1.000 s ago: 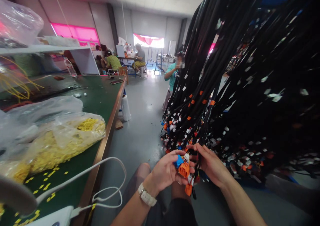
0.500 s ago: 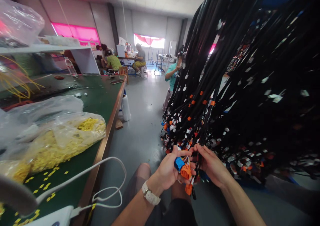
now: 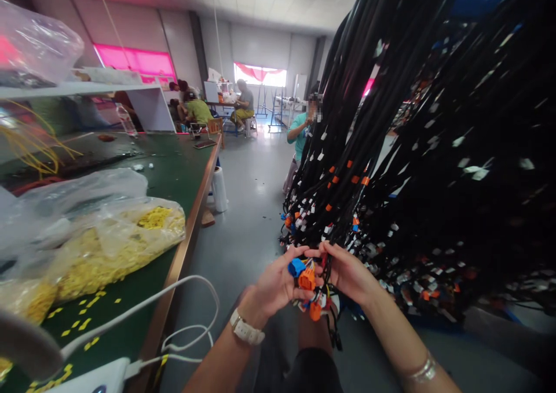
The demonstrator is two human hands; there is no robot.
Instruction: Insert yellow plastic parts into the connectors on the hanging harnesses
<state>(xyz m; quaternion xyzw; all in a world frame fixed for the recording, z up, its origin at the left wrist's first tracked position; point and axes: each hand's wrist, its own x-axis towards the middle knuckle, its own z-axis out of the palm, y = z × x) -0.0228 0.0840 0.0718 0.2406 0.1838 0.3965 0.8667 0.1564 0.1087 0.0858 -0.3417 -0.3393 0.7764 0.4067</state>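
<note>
Since the earlier frames, both hands had shifted leftward and a little up in the view, carrying the connectors along, and a metal bracelet [image 3: 423, 371] had come into sight on the right forearm. The left hand [image 3: 270, 286] was half open, palm up, its thumb and fingers curled about a cluster of wire-harness connectors: a blue connector [image 3: 296, 267] near the base of the index finger, and just beside it an orange connector [image 3: 306, 279] against the fingers. A second orange connector [image 3: 315, 310] hung just below that hand, among thin wires. The right hand [image 3: 350, 276] was at the near side of the same wires, fingers slightly bent and tips close to the left hand's; whether it gripped a wire could not be told. A white wristwatch [image 3: 247, 329] sat on the left wrist.

Beyond and above the right hand hung a dense mass of black wire harnesses [image 3: 343, 120]. Well to the left of the left hand stood a green-topped workbench [image 3: 186, 167], bearing a clear plastic bag [image 3: 117, 254] of small yellow pieces. A white cable [image 3: 143, 291] looped between that bench and the left forearm. Farther ahead of the hands, a person in a teal shirt [image 3: 299, 144] was partly hidden by the harnesses.
</note>
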